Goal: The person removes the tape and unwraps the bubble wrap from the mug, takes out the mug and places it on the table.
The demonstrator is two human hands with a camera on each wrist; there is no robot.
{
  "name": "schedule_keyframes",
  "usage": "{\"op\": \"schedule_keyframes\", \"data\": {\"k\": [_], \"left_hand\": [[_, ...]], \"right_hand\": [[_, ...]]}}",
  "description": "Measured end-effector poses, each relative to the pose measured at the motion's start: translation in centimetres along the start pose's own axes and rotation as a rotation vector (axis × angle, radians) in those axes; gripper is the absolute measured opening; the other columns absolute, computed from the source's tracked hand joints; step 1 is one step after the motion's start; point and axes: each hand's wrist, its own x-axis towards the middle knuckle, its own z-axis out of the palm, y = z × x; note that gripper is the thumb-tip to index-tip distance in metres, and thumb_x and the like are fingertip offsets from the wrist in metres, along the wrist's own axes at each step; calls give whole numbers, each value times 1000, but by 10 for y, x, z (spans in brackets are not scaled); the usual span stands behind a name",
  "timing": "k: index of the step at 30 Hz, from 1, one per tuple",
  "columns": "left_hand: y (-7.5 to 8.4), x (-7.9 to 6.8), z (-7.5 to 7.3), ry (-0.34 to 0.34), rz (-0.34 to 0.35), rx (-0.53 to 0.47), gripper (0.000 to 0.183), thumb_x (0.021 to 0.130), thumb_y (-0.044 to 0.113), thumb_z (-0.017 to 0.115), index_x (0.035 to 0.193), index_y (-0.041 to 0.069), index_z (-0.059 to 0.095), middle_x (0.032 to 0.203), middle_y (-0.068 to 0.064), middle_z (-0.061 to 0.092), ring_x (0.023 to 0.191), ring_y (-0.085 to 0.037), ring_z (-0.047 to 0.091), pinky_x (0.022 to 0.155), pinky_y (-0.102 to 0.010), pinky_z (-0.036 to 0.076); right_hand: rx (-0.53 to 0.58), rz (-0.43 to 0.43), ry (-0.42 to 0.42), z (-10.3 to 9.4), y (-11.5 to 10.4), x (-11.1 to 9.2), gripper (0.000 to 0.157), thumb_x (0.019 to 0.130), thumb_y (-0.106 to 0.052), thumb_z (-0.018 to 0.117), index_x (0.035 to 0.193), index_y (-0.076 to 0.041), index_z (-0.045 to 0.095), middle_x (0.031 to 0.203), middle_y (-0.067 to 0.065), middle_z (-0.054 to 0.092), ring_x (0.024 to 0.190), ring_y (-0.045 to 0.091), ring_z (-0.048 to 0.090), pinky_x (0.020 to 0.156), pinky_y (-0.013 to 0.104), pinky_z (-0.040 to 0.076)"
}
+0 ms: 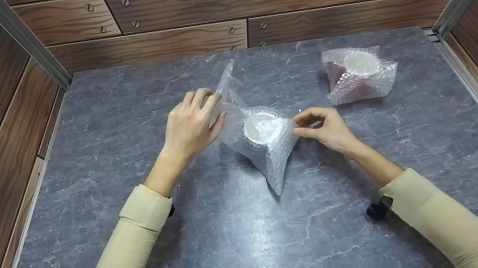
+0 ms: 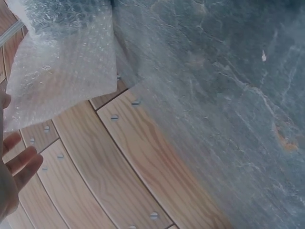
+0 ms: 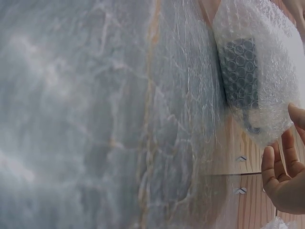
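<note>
Translucent bubble-wrap bundle [image 1: 263, 132], round-topped, pointy (edge tight between right fingers [image 1: 313, 113]; left fingers [image 1: 209, 104] loosely straight, empty).

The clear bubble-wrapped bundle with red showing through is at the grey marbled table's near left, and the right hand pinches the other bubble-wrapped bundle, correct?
No: the clear bubble-wrapped bundle with red showing through is at the far right of the grey marbled table, per the head view. The right hand does pinch the other bubble-wrapped bundle.
</note>
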Motion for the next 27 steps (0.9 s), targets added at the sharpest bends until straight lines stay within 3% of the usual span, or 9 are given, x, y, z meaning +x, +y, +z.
{"op": "schedule_keyframes", "data": {"k": [7,21,27], "left_hand": [[-4,-4,4,-45,-57,-22,35,99,38,71,121,12,69,121,-9,72,103,-29,73,67,-38,65],[-9,-7,9,-128,-140,-23,45,100,41,69,134,12,66,126,-10,70,108,-30,71,67,-43,66],[-11,-9,14,-152,-167,-27,50,100,42,68,139,11,63,129,-11,69,110,-32,71,66,-43,65]], "right_hand": [[7,-4,3,1,0,1,27,86,-3,85,110,5,77,92,-11,77,84,3,68,77,19,57],[-3,8,13,2,0,0,28,85,-4,85,110,5,77,96,0,79,84,2,69,78,19,57],[-17,-2,18,1,0,-1,26,85,-4,85,109,3,78,94,-5,78,84,3,69,79,19,57]]}}
